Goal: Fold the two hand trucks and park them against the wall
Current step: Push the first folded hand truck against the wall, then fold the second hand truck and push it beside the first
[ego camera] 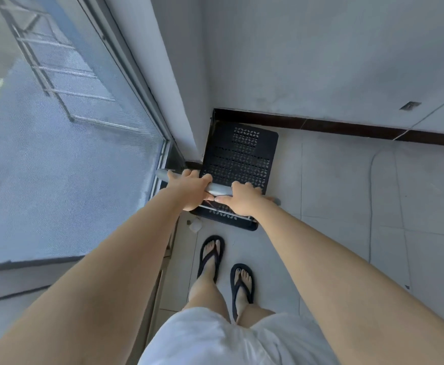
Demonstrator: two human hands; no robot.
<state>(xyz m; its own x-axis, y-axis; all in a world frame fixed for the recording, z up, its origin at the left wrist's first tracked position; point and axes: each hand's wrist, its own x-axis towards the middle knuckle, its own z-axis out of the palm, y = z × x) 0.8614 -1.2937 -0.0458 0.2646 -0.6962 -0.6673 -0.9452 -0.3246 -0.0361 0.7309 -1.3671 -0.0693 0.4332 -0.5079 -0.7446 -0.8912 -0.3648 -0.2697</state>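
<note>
One hand truck stands on the tiled floor in the corner. Its black perforated platform [239, 154] lies flat, with the far edge at the dark skirting. The grey handle bar [219, 190] runs crosswise above the platform's near end. My left hand [189, 189] grips the bar's left part. My right hand [244, 198] grips it just to the right, thumbs almost touching. A second hand truck is not in view.
A white pillar [168, 75] and a mesh-screened window [57, 154] rise on the left. The back wall with its dark skirting [347, 127] runs right. A small white object [196, 225] lies by the platform's near left corner. My feet in dark flip-flops [211, 256] stand behind.
</note>
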